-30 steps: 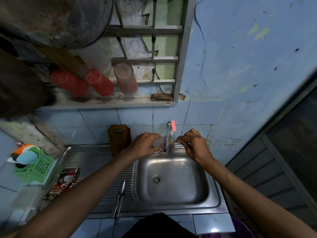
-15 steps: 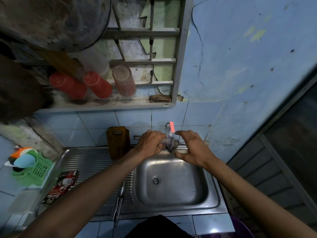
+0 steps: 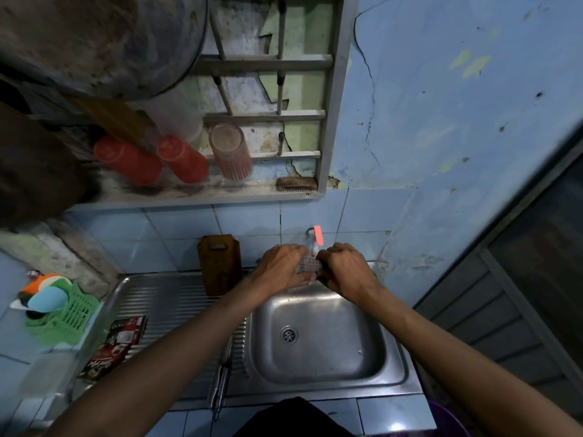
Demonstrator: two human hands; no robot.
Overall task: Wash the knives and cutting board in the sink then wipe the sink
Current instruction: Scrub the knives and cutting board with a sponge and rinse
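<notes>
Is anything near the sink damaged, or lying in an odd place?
Yes. The wall above the tap is cracked, with paint flaking. Two knives lie at the drainboard's front edge, tips past it. Both hands hold a cloth under the tap.

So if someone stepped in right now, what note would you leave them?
Left hand and right hand both grip a checked cloth under the tap, above the sink.
Cutting board stands against the tiles, left of the basin; knives lie on the drainboard. Whether they are washed, I cannot tell.
Left: wipe the sink, it seems.
</notes>
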